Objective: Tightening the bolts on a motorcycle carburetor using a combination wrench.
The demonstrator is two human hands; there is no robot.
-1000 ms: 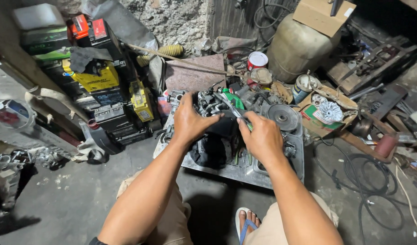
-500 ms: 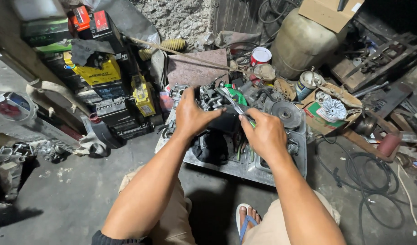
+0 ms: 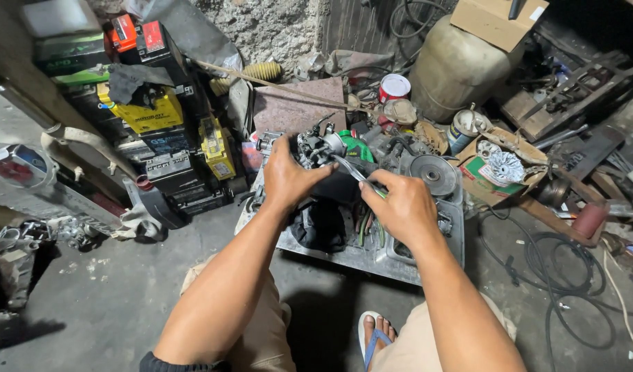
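The carburetor (image 3: 315, 148), a small cast-metal assembly, sits above the metal tray (image 3: 344, 256) at scene centre. It is judged rigid, fairly heavy and possibly oily; grip the body, not the levers. The left hand (image 3: 287, 178) is wrapped around it. The right hand (image 3: 398, 207) pinches a slim metal tool (image 3: 349, 169). A pulley disc (image 3: 432, 175) lies right.

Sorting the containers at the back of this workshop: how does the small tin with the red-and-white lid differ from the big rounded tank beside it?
The tin with the red-and-white lid is small and brightly coloured; the rounded tank is far bigger and a dull beige. The tin's top is bare, while the tank carries a cardboard box on top. The tin sits nearer the hands than the tank. Both stand upright by the rough wall.
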